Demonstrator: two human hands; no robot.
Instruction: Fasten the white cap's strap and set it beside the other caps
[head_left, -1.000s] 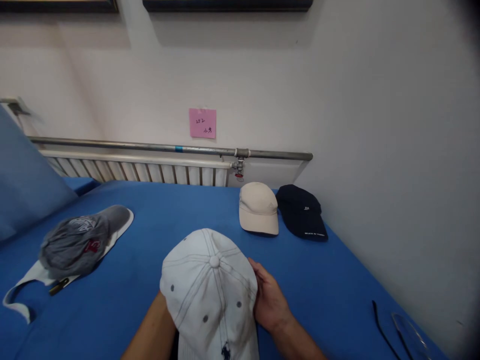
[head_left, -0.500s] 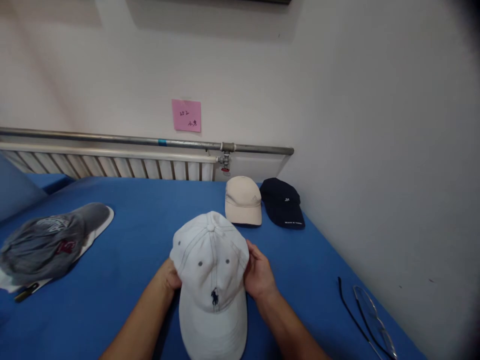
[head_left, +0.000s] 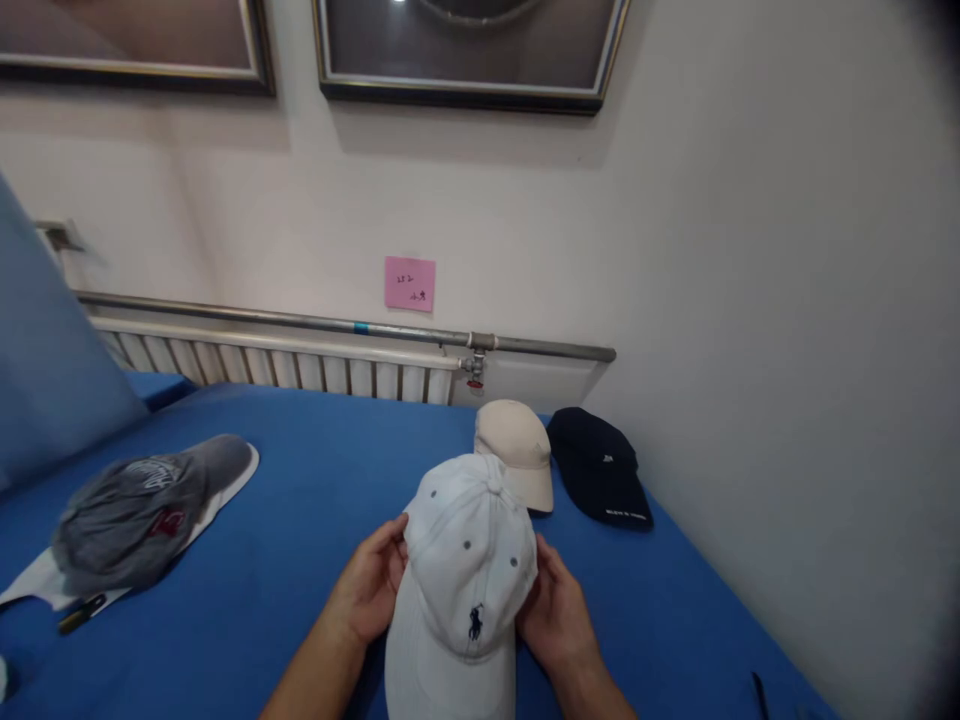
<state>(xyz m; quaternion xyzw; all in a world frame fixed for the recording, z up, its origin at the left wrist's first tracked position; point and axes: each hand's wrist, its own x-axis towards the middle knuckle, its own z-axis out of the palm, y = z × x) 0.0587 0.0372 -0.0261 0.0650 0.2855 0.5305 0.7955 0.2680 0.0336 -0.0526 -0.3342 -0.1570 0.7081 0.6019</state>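
Between my two hands is a white baseball cap (head_left: 466, 550) with a dark embroidered figure on its front, its brim toward me. My left hand (head_left: 379, 580) grips its left side, with the fingertips partly behind the fabric. On the opposite side, my right hand (head_left: 556, 612) holds the lower edge of the crown, and some of its fingers are hidden. Just beyond, the white cap partly covers a beige cap (head_left: 517, 440). A navy cap (head_left: 598, 465) lies to the right of the beige one.
On the left of the blue surface (head_left: 315, 490) lies a grey cap (head_left: 131, 525) with a white-edged brim. A radiator (head_left: 337, 372) and a pipe (head_left: 300, 322) run along the wall behind. A pink note (head_left: 410, 284) is stuck above them. A dark thin temple arm (head_left: 760, 692) shows at lower right.
My view has tilted up and shifted left, bringing picture frames into sight. The white cap, still in both hands, has turned slightly and now overlaps the beige cap in view. More of my left hand shows.
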